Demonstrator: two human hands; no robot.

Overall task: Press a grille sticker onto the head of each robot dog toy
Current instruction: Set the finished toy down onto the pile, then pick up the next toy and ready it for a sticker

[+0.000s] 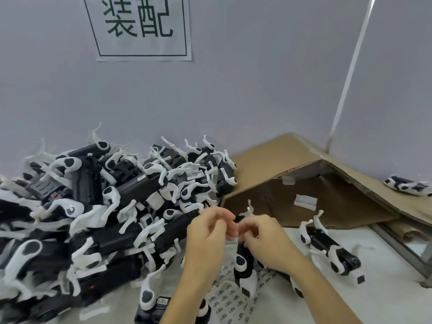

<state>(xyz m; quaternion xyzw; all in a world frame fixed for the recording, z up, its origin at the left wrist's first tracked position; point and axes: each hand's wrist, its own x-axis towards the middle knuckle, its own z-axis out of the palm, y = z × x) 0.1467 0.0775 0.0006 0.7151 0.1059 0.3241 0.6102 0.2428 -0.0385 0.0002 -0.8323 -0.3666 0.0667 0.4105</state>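
Sticker sheet lies nearest; my left hand and right hand pinch the robot dog toy, fingers curled.

one heaped pile of robot dog toys, uncountable, one cardboard box

Both hands pinch at one robot dog toy — pile left.

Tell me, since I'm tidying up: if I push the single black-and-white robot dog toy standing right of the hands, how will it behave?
The black-and-white robot dog toy probably tips easily: it stands on thin white legs. It looks like light, stiff plastic, so it should slide on the pale table covering rather than roll. The slim legs may snag or bend.
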